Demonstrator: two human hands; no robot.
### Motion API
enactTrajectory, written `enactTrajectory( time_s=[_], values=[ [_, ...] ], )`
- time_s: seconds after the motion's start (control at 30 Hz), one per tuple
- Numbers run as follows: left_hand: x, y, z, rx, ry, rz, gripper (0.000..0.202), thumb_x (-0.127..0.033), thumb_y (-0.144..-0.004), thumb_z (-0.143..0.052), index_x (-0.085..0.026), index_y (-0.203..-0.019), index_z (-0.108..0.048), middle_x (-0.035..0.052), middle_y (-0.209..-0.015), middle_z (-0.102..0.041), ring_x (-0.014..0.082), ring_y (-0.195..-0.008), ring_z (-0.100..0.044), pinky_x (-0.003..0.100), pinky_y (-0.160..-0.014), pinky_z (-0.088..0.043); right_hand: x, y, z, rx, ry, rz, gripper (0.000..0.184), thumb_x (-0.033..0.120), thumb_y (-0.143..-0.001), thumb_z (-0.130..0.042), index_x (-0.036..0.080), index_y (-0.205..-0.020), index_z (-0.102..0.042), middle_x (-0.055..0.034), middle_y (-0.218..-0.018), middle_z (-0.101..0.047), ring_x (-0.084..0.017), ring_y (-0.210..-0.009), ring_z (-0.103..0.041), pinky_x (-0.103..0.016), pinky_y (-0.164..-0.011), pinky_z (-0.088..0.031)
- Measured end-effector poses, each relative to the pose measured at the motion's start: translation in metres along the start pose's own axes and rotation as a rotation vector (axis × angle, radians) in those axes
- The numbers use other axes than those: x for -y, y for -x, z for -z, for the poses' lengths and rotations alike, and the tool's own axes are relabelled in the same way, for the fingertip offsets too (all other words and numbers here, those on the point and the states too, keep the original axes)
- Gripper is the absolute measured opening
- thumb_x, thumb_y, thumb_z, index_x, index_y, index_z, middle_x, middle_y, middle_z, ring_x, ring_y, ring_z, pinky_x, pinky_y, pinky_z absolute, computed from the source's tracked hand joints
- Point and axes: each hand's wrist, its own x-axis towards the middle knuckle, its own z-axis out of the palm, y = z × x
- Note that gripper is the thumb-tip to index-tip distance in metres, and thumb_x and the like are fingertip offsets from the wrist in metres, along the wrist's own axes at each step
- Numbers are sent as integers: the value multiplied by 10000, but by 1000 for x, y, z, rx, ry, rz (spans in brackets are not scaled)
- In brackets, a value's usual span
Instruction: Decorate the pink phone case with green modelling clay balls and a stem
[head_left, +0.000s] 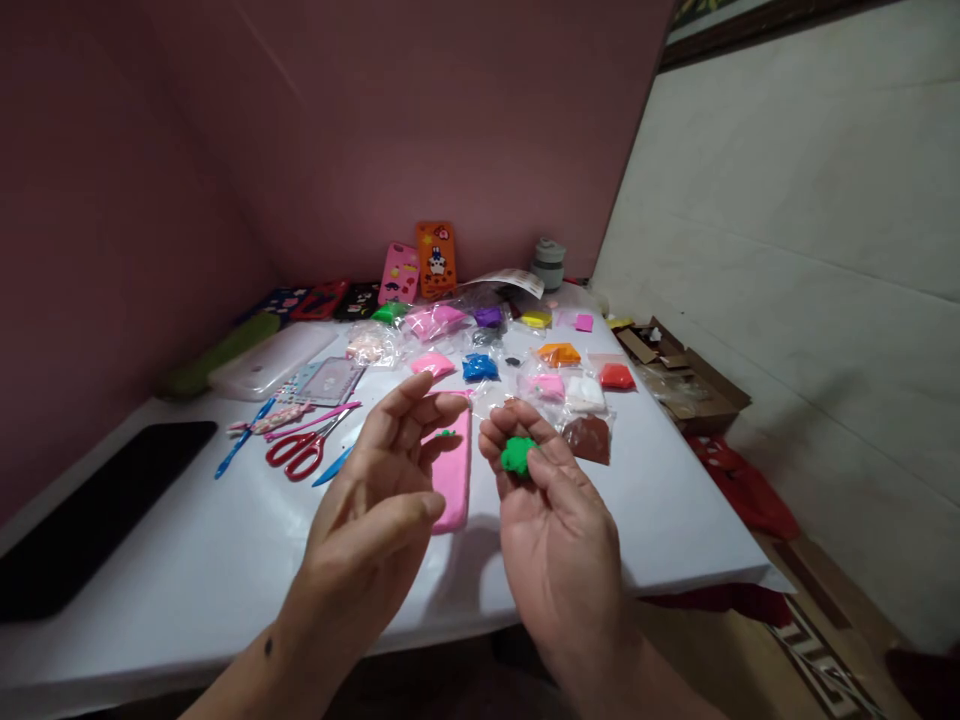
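A lump of bright green modelling clay [517, 456] rests on the curled fingers of my right hand [559, 530], with the thumb pressed against its edge. My left hand [375, 510] is raised beside it, palm turned inward, fingers bent and thumb apart, holding nothing. Beneath and between the hands lies a pink phone case [452, 490] on the table; a small green piece [445, 433] sits near its upper part. My left fingers cover part of this case.
Bags of coloured clay [480, 367] spread across the white table [667, 510]. Red-handled scissors [304, 452], a blue tool [334, 466] and a black mat [105, 510] lie left. Decorated phone cases [437, 260] lean at the back. A cardboard box [701, 385] stands right.
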Motion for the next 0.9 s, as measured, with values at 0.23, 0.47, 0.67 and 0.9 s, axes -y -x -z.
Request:
enactTrajectory(
  time_s=[0.23, 0.47, 0.67, 0.9],
  values=[
    [1, 6, 9, 93, 128, 228, 576, -101, -674, -803, -299, -1214, -779, 52, -1052, -778, 205, -1041, -668, 228, -790, -556, 5, 1, -4, 38, 78, 5, 220, 218, -885, -708, 302, -1062, -807, -24, -1147, -775, -201, -1143, -700, -438, -1122, -508],
    [12, 15, 28, 303, -160, 150, 646, -247, -892, -784, -427, -1484, -597, 33, -1359, -686, 241, -1255, -579, 287, -1011, -509, -5, 5, 6, 167, 269, 130, 273, 269, -1030, -627, 375, -1232, -778, -3, -1304, -746, -202, -1283, -643, -435, -1196, -425],
    [6, 15, 23, 184, -90, 136, 567, -221, -830, -846, -419, -1346, -722, 16, -1310, -750, 232, -1213, -647, 246, -946, -569, 1, -9, 2, 57, 72, -53, 186, 232, -889, -723, 288, -1038, -819, -19, -1140, -782, -183, -1121, -698, -386, -1104, -509],
    [-8, 3, 15, 46, 66, 234, 415, -67, -670, -861, -248, -1043, -857, 71, -1002, -823, 214, -966, -737, 210, -788, -639, 10, -17, -6, -25, -58, -278, 68, 176, -818, -757, 227, -830, -800, -15, -929, -746, -161, -899, -689, -300, -871, -591]
  ],
)
